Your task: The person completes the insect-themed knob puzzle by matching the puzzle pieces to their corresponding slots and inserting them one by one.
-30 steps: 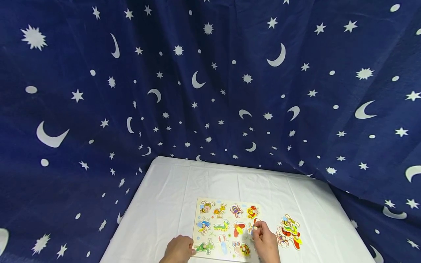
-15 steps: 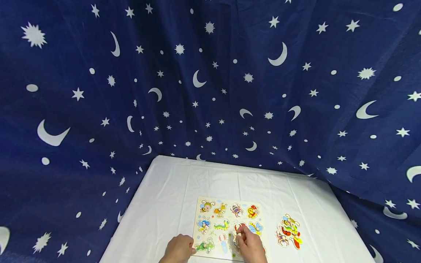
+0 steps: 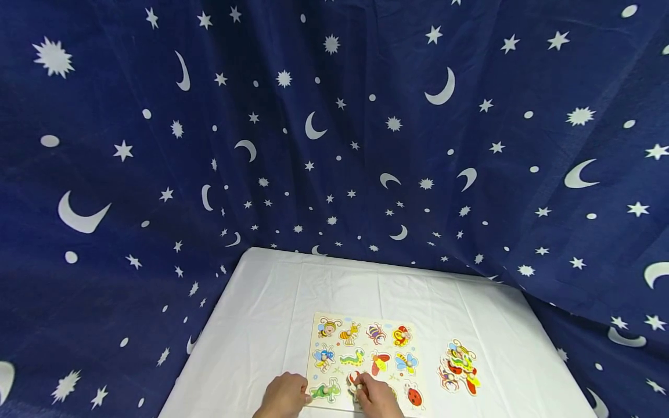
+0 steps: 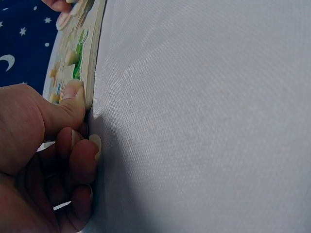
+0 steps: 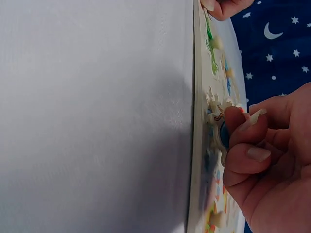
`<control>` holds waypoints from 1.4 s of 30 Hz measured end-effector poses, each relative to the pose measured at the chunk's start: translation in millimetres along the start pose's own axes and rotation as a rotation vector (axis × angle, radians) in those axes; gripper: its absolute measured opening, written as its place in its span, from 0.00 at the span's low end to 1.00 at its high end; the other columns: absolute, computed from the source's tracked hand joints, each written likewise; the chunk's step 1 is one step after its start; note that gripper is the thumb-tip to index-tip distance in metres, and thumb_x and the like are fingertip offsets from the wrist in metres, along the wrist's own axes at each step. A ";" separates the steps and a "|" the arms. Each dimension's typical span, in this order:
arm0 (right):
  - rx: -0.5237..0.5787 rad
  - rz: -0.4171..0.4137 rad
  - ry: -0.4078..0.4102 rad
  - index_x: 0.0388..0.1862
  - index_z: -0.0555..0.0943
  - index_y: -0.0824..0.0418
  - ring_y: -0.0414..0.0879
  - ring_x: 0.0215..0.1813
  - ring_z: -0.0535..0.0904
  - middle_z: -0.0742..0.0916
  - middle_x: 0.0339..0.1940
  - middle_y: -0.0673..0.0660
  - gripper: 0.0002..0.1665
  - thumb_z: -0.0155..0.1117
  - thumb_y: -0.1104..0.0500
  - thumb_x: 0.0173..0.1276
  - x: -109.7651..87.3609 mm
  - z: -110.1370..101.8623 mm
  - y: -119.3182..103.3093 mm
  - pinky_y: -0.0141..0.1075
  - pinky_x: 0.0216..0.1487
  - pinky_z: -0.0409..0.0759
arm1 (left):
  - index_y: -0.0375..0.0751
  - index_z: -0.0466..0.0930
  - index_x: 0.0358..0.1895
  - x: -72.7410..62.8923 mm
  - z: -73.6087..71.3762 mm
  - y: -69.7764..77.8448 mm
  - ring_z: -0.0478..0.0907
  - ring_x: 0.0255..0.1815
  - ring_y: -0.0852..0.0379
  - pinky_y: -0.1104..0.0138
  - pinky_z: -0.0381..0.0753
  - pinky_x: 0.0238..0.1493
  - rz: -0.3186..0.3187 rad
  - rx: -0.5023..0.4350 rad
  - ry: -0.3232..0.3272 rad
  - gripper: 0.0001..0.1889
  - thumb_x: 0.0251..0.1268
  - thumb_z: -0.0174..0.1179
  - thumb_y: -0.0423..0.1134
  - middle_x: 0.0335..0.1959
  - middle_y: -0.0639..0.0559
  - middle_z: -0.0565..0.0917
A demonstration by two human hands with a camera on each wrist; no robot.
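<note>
A flat wooden insect puzzle board (image 3: 364,325) lies on the white cloth. My left hand (image 3: 284,395) grips its near left corner, the thumb on top beside the green grasshopper piece (image 3: 326,391). Between thumb and fingers, my right hand (image 3: 380,397) pinches a beetle piece with red pincers (image 3: 352,377). This piece is over the board's near row, right of the grasshopper. In the right wrist view the beetle piece (image 5: 223,135) shows a blue body and stands tilted against the board, its knob hidden by the fingers. The hand covers part of the near row.
Right of the board, several loose insect pieces (image 3: 460,368) lie in an overlapping pile. Knobbed pieces such as the caterpillar (image 3: 352,357) sit on the board. A dark blue curtain (image 3: 360,145) with moons and stars surrounds the white-covered table (image 3: 261,302).
My right hand has carried the beetle piece leftward and nearer, from the board's right side to its near row. The left hand has stayed at the corner.
</note>
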State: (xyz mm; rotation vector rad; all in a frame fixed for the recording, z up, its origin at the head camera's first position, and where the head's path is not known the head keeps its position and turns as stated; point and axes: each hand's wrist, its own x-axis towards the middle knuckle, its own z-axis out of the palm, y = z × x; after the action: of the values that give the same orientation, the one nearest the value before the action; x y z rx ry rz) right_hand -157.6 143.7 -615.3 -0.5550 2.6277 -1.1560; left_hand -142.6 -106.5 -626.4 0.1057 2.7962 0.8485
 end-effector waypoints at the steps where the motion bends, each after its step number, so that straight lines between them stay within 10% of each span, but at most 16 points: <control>1: 0.001 -0.007 -0.004 0.38 0.77 0.60 0.30 0.20 0.62 0.73 0.19 0.41 0.03 0.59 0.64 0.65 0.2 1.4 -0.2 0.29 0.24 0.63 | 0.50 0.75 0.17 -0.2 -0.1 0.2 0.66 0.17 0.61 0.65 0.64 0.23 0.000 0.002 0.001 0.12 0.49 0.69 0.44 0.12 0.60 0.70; 20: -0.057 0.122 0.134 0.38 0.78 0.62 0.35 0.23 0.70 0.79 0.20 0.46 0.05 0.56 0.65 0.63 8.8 15.5 -12.0 0.33 0.27 0.67 | 0.50 0.74 0.16 -0.3 1.1 -0.6 0.65 0.17 0.60 0.66 0.63 0.23 -0.012 0.003 -0.003 0.14 0.49 0.69 0.46 0.12 0.60 0.70; 27: -0.082 0.249 0.109 0.36 0.78 0.61 0.41 0.26 0.70 0.79 0.24 0.50 0.04 0.57 0.64 0.64 12.8 13.5 -15.3 0.34 0.28 0.66 | 0.50 0.71 0.14 -2.1 1.0 -0.1 0.65 0.16 0.61 0.67 0.62 0.22 0.003 0.021 0.028 0.16 0.47 0.70 0.46 0.11 0.60 0.69; 42: -0.145 0.258 0.093 0.25 0.74 0.57 0.40 0.24 0.68 0.76 0.20 0.48 0.07 0.60 0.64 0.62 22.6 12.2 -14.7 0.33 0.27 0.64 | 0.50 0.70 0.15 -2.1 0.3 -0.1 0.64 0.16 0.61 0.66 0.62 0.21 0.021 0.072 0.042 0.17 0.48 0.69 0.48 0.12 0.61 0.69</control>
State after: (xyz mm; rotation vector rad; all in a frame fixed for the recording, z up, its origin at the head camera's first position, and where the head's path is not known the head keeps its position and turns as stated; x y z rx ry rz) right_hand -170.1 117.1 -613.5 -0.1809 2.7750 -0.9397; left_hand -140.5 -106.8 -626.3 0.1307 2.8701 0.7632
